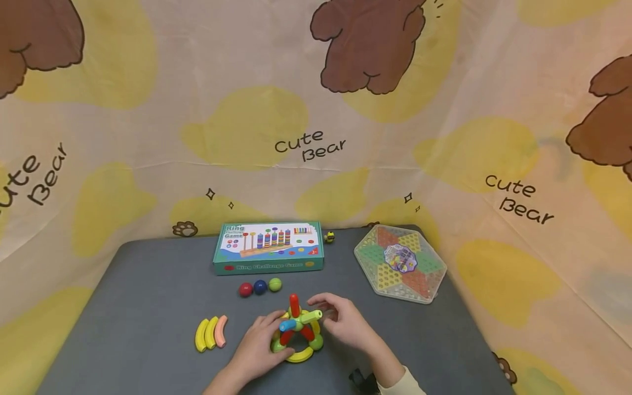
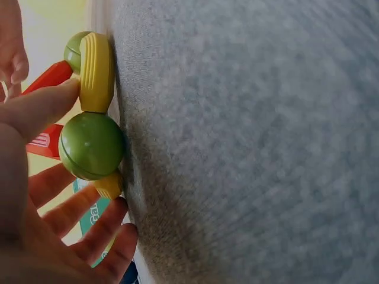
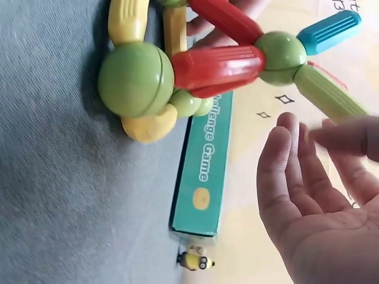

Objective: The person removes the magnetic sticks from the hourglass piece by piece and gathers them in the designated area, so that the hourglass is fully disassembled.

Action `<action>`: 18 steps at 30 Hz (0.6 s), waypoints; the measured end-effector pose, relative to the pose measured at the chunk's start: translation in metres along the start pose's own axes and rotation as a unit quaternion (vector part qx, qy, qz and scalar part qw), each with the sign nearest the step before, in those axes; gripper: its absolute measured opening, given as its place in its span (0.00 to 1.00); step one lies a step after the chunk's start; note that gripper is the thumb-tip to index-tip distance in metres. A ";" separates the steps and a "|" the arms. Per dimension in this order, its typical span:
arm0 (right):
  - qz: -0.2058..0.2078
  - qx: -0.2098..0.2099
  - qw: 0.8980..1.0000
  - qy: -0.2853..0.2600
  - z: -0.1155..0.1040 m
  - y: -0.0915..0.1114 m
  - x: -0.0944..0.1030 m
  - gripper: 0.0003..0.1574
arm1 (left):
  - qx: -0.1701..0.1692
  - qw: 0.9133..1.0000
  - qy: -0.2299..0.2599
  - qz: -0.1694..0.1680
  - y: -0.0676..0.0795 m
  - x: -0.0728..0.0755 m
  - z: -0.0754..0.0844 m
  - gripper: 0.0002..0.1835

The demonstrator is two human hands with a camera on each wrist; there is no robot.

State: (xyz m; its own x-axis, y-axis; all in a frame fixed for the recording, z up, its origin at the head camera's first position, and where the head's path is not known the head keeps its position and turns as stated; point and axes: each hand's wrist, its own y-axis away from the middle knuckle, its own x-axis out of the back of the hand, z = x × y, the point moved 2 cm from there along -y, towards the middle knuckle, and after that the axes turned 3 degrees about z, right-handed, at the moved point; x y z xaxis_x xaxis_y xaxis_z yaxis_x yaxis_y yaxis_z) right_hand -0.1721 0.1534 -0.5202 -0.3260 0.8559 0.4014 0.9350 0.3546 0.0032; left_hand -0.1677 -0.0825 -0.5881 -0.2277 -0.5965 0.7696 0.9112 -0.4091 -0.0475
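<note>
A toy frame of coloured rods and green balls [image 1: 299,323] stands on the grey table. Curved yellow rods [image 2: 97,74] and green balls [image 2: 92,146] form its ring-shaped base; red rods [image 3: 219,68] rise to a top ball [image 3: 283,58]. From there a blue rod [image 3: 329,32], a light green rod [image 3: 328,92] and a red one [image 1: 294,305] point outward. My left hand [image 1: 259,343] holds the base from the left, thumb against a yellow rod and fingers spread behind a ball. Beside the light green rod's tip, my right hand [image 1: 348,322] hovers with loosely bent fingers, holding nothing.
Left of the frame lie two yellow curved rods [image 1: 201,335] and a pink one [image 1: 220,331]. Red, blue and green balls [image 1: 260,287] sit behind. Farther back are a Ring Challenge Game box [image 1: 269,265], a small yellow figure [image 1: 329,237] and a hexagonal board-game case [image 1: 401,263].
</note>
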 end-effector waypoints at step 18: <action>0.055 -0.051 0.990 -0.122 0.006 0.001 -0.024 0.18 | 0.009 1.000 0.019 -0.004 0.001 0.001 0.003 0.30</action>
State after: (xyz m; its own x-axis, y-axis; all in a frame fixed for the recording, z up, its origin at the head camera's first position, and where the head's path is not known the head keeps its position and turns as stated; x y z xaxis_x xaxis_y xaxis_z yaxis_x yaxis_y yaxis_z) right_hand -0.1643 0.1355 -0.5357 -0.2343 0.9570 0.1709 0.9718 0.2255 0.0696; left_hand -0.1661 -0.0814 -0.5849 -0.2480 -0.6189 0.7453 0.9152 -0.4018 -0.0292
